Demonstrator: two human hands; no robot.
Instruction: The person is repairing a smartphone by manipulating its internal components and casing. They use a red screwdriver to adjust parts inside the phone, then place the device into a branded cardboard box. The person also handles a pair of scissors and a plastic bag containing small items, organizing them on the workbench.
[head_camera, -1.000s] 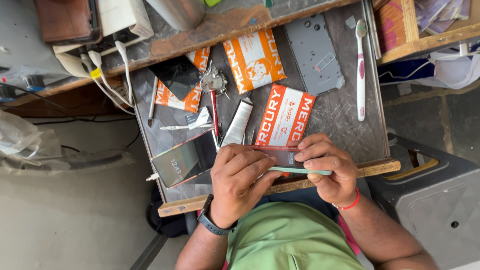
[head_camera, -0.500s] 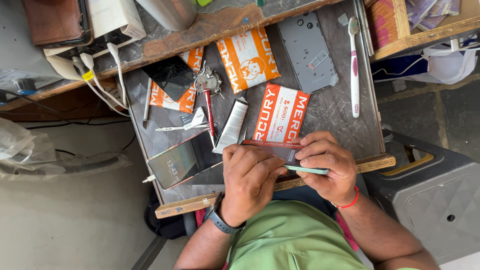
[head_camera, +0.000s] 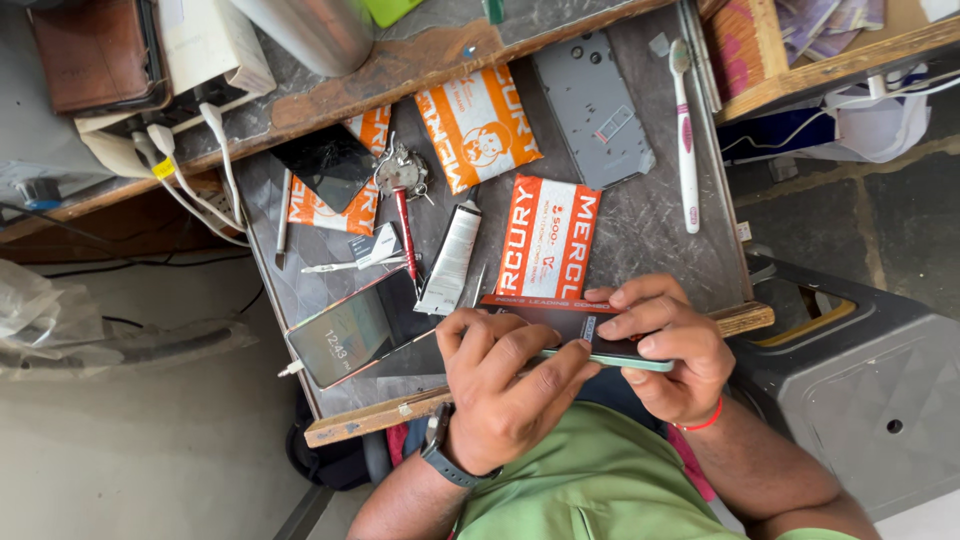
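phone (head_camera: 585, 338) between both hands — left hand (head_camera: 505, 395), right hand (head_camera: 668, 345)

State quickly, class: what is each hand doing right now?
Left hand: closed on the phone, fingers pressing its dark face.
Right hand: closed on the phone's other end, fingers on top.

A scratched grey worktable (head_camera: 650, 225) carries orange packets (head_camera: 478, 126); a toothbrush (head_camera: 685, 135); a grey phone back cover (head_camera: 593, 107); a tube (head_camera: 449, 258); a lit phone (head_camera: 345, 335); keys (head_camera: 400, 176).
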